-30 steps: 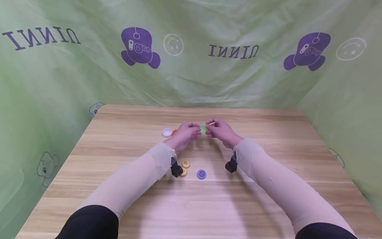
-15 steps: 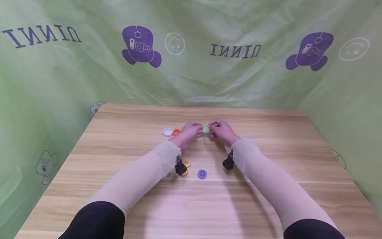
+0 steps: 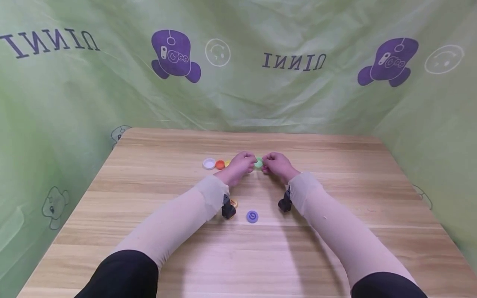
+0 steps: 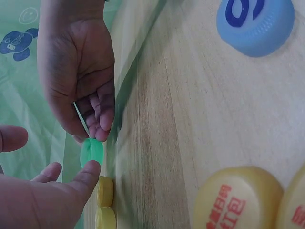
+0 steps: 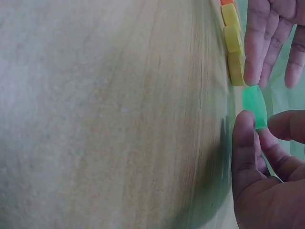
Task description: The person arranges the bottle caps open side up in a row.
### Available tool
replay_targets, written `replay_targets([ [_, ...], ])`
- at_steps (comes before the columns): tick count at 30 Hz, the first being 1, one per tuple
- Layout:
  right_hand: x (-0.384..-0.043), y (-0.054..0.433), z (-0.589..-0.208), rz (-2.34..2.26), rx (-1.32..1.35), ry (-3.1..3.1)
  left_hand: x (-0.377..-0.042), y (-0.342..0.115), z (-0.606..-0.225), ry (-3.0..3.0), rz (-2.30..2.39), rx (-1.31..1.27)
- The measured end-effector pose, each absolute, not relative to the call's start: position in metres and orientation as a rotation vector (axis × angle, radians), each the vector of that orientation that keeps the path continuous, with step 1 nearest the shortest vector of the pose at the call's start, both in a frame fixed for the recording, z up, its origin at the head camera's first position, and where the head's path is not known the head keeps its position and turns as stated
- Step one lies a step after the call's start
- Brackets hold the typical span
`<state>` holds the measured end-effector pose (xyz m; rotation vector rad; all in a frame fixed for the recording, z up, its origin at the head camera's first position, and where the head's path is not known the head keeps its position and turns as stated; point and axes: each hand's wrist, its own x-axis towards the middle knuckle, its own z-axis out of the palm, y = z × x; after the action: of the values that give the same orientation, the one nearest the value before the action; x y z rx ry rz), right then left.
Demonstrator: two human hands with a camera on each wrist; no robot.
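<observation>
A green bottle cap (image 3: 258, 162) lies between my two hands at the far middle of the table. My right hand (image 3: 278, 164) pinches its near edge between thumb and fingers, seen close in the right wrist view (image 5: 255, 107). My left hand (image 3: 240, 165) reaches the cap from the other side with extended fingertips right at its rim; its thumb stands apart in the left wrist view. To the left, a white cap (image 3: 209, 164), an orange cap (image 3: 220, 164) and a yellow cap (image 3: 227, 163) form a row, which continues behind my left hand with more yellow caps (image 5: 233, 40).
Closer to me, a blue cap (image 3: 252, 216) lies on the wooden table (image 3: 298, 265). Two tan caps with red print (image 4: 238, 200) sit beside it, mostly behind the left wrist camera (image 3: 228, 207) in the head view. A green printed curtain (image 3: 238, 99) surrounds the table.
The green cap has shifted slightly right and nearer the table's row. My left hand has moved right with it, uncovering the orange cap and part of a yellow one.
</observation>
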<state>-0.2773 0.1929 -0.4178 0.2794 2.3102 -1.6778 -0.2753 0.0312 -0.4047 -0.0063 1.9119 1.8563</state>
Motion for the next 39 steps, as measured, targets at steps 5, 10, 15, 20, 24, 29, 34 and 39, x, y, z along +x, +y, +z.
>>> replay_targets([
  [5,-0.277,0.194,-0.418,-1.628,0.272,2.326,-0.274,0.031,-0.406,1.913,1.833,0.003],
  [10,-0.278,0.195,-0.418,-1.568,0.263,2.349,-0.273,0.031,-0.405,1.915,1.819,0.019],
  [15,-0.279,0.195,-0.418,-1.551,0.244,2.360,-0.273,0.028,-0.403,1.924,1.831,0.013],
  [20,-0.280,0.194,-0.418,-1.547,0.244,2.365,-0.275,0.020,-0.399,1.876,1.905,-0.016],
  [24,-0.280,0.194,-0.416,-1.556,0.251,2.352,-0.274,0.013,-0.398,1.830,1.952,-0.031],
  [29,-0.279,0.195,-0.414,-1.551,0.251,2.345,-0.271,0.004,-0.397,1.852,1.936,-0.021],
  [34,-0.280,0.197,-0.417,-1.544,0.256,2.330,-0.267,-0.003,-0.400,1.904,1.903,-0.001],
  [39,-0.274,0.197,-0.415,-1.532,0.226,2.357,-0.260,-0.017,-0.404,1.958,1.827,0.043],
])
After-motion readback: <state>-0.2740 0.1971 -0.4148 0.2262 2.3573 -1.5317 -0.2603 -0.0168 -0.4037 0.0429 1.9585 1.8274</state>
